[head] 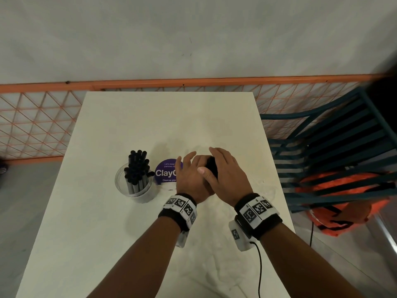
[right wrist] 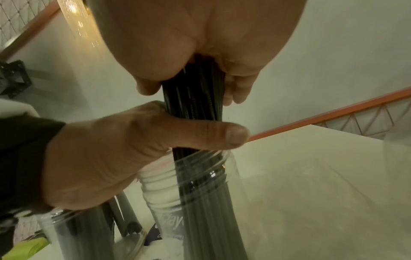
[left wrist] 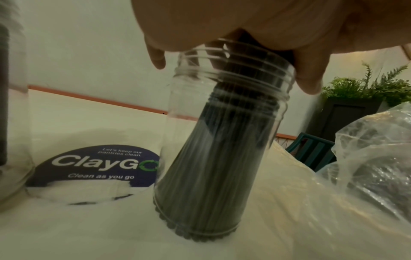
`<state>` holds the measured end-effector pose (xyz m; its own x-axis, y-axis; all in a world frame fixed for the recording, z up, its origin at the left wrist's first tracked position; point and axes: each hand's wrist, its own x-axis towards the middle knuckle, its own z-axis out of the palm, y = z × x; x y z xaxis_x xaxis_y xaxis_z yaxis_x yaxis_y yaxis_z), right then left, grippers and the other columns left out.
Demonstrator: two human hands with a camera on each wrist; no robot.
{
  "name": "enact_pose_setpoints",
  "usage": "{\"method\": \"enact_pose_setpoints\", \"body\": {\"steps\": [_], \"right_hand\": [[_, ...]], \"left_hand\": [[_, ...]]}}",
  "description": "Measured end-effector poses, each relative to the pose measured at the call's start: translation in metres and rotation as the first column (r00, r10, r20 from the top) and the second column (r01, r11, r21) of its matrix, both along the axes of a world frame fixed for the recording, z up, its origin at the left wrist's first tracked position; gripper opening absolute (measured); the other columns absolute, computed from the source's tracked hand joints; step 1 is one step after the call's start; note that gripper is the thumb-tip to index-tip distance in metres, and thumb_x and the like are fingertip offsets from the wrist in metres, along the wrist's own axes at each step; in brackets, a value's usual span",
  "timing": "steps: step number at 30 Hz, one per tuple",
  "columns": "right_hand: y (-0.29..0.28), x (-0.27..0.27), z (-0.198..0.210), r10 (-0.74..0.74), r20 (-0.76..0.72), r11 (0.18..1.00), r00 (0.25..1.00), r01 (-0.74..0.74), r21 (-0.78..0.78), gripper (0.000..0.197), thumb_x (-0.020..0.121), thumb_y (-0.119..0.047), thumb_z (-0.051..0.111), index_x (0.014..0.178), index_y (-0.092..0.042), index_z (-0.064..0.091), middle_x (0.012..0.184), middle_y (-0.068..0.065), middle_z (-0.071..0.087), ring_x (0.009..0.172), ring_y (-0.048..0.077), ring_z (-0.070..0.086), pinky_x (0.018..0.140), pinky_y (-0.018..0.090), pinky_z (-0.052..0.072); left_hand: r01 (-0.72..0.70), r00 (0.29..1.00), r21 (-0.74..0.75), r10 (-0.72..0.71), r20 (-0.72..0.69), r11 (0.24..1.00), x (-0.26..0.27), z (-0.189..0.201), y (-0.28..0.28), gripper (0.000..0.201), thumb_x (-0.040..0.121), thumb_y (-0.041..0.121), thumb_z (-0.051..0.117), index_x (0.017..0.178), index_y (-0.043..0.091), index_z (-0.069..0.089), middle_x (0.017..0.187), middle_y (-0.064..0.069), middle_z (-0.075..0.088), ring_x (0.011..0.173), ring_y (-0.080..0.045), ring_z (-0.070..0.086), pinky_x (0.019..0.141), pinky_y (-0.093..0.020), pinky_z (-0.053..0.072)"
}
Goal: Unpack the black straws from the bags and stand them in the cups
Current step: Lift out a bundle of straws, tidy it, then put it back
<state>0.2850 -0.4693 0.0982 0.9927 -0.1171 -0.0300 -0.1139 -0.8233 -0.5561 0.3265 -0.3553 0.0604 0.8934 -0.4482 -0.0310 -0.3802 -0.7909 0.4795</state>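
Two clear cups stand on the white table (head: 107,233). The first cup (head: 135,186), at nine o'clock from the hands, holds one loose bunch of black straws (head: 137,166). The second cup (left wrist: 220,140) holds a tight bundle of straws (left wrist: 206,184). The left hand (head: 191,177) and right hand (head: 227,173) both grasp that bundle above the rim. One purple sticker (left wrist: 98,165) reads "ClayGo", "Let's keep our pantries clean", "Clean as you go". At three o'clock lies a crumpled clear bag (left wrist: 373,158), seemingly one.
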Motion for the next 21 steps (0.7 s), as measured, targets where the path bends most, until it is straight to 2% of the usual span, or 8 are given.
{"method": "enact_pose_setpoints", "body": {"steps": [4,10,14,16,18,21], "right_hand": [[-0.002,0.001,-0.001,-0.003,0.018,1.0,1.0,0.003,0.002,0.069,0.092,-0.061,0.042,0.147,-0.02,0.033,0.149,0.001,0.041,0.136,0.019,0.037,0.105,0.037,0.042],[-0.006,0.0,0.001,-0.007,0.023,1.0,1.0,0.007,-0.009,0.076,0.085,-0.069,0.042,0.144,-0.023,0.034,0.146,-0.001,0.041,0.132,0.019,0.041,0.1,0.039,0.047],[-0.005,-0.001,0.002,-0.009,0.028,1.0,1.0,0.009,-0.027,0.078,0.082,-0.072,0.043,0.144,-0.025,0.034,0.146,-0.002,0.041,0.131,0.019,0.042,0.098,0.04,0.048],[-0.005,-0.001,0.001,-0.008,0.021,1.0,1.0,0.008,-0.03,0.079,0.083,-0.073,0.042,0.144,-0.024,0.034,0.147,-0.002,0.04,0.132,0.02,0.042,0.099,0.041,0.049],[-0.006,-0.001,0.002,-0.016,0.021,0.999,1.0,0.017,-0.029,0.08,0.083,-0.073,0.041,0.145,-0.024,0.033,0.148,-0.001,0.039,0.132,0.02,0.042,0.098,0.041,0.048],[-0.007,-0.002,0.005,-0.038,0.027,0.999,0.999,0.038,-0.027,0.087,0.078,-0.079,0.039,0.145,-0.024,0.034,0.148,0.0,0.039,0.131,0.02,0.043,0.097,0.041,0.049]], "left_hand": [[0.001,1.0,0.003,-0.001,-0.023,1.0,0.0,0.004,0.0,0.062,0.083,0.048,0.06,0.138,0.024,0.048,0.142,0.001,0.056,0.148,-0.027,0.031,0.123,-0.056,0.015],[0.007,0.998,-0.011,-0.008,-0.063,1.0,0.0,0.003,-0.001,0.077,0.079,0.055,0.061,0.146,0.026,0.037,0.148,0.003,0.05,0.151,-0.026,0.027,0.125,-0.055,0.013],[0.02,0.994,-0.061,-0.027,-0.104,0.998,-0.001,0.002,0.005,0.092,0.07,0.065,0.055,0.15,0.027,0.03,0.15,0.003,0.049,0.148,-0.026,0.031,0.123,-0.052,0.02],[0.067,0.986,-0.102,-0.081,-0.143,0.993,-0.003,0.002,0.009,0.099,0.068,0.066,0.062,0.153,0.029,0.026,0.153,0.004,0.046,0.149,-0.026,0.029,0.124,-0.05,0.02],[0.106,0.976,-0.125,-0.127,-0.178,0.987,-0.003,0.005,0.012,0.104,0.07,0.061,0.074,0.155,0.029,0.023,0.155,0.006,0.043,0.15,-0.026,0.025,0.125,-0.049,0.017],[0.073,0.974,-0.151,-0.103,-0.201,0.986,-0.001,0.013,0.016,0.114,0.068,0.058,0.08,0.157,0.022,0.018,0.158,0.002,0.039,0.151,-0.026,0.023,0.124,-0.051,0.018]]}}
